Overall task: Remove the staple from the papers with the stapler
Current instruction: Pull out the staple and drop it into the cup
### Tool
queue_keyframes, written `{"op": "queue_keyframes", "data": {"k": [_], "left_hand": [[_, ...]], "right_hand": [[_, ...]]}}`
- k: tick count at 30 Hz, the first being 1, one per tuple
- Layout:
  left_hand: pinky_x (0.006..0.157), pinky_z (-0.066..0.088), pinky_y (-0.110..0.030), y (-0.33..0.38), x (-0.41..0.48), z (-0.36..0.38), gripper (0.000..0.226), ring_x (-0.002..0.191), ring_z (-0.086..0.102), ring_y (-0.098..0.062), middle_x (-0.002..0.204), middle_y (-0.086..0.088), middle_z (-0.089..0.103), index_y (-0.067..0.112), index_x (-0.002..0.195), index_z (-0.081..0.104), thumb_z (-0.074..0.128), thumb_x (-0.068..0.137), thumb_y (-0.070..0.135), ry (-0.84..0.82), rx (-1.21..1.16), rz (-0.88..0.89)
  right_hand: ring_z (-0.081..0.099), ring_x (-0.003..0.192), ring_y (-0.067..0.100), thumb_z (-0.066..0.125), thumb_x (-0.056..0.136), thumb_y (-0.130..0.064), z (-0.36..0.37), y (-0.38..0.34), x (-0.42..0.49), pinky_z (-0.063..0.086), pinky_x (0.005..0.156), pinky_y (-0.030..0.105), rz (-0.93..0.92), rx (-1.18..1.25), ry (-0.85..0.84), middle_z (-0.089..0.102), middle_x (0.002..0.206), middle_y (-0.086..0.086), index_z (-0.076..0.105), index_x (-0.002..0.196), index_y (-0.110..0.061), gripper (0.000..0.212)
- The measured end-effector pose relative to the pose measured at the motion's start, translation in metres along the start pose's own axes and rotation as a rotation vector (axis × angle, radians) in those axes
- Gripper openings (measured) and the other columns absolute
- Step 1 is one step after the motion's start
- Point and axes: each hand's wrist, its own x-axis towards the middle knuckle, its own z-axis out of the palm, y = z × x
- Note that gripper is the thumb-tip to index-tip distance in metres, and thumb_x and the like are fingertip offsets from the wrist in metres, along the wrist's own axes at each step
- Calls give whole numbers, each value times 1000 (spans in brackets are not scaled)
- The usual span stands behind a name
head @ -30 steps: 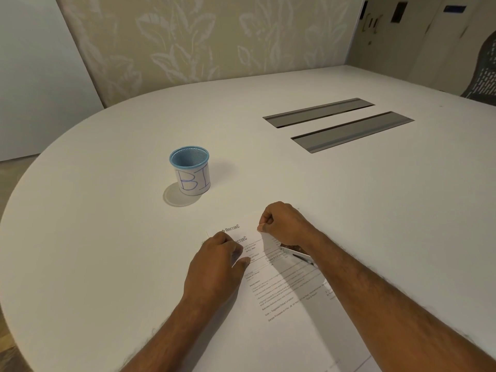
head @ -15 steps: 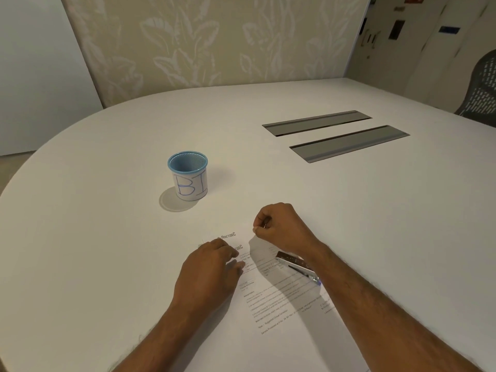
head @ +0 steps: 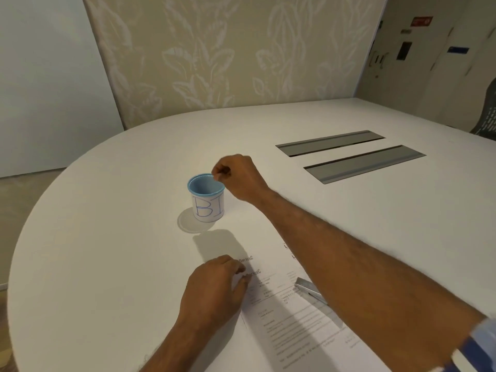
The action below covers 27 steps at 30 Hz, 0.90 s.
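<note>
The printed papers [head: 295,326] lie on the white table [head: 107,237] near its front edge. My left hand [head: 214,285] rests on their top left corner, fingers curled and pinching the sheet. My right hand [head: 239,175] is stretched out over the right rim of a blue cup [head: 206,202] marked "BI". Its thumb and forefinger are pinched on a tiny dark thing that looks like the staple. The silver stapler [head: 308,288] lies on the papers, partly hidden under my right forearm.
Two grey cable slots [head: 330,142] [head: 365,163] are set into the table at the back right. A mesh chair [head: 488,116] stands at the far right edge. A leaf-patterned wall panel runs behind the table.
My right hand has lifted from the papers' top edge and moved forward and left to above the cup, still pinched. The left hand stays on the papers. The stapler has not moved.
</note>
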Motion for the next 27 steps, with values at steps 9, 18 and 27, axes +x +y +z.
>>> {"op": "queue_keyframes", "data": {"k": [9,18,27], "left_hand": [[83,41,-14,-8,4,-3,35,99,62,-4,116,18,66,32,121,65,51,93,47,-7,-16,2],[84,39,-15,-13,8,-2,37,101,61,-5,118,16,66,32,124,63,50,93,48,7,-48,-1],[86,46,-22,-13,5,-2,37,100,63,-8,117,14,66,31,123,64,53,91,48,-11,-38,-19]], "right_hand": [[67,85,22,67,74,4,21,3,37,57,77,37,-7,-252,-273,71,92,6,71,83,-12,19],[67,82,18,68,74,0,24,2,44,58,77,34,3,-261,-285,74,88,4,74,82,-14,17],[65,77,12,66,76,0,7,1,22,52,71,21,-6,-61,-163,73,86,4,74,86,-8,15]]}}
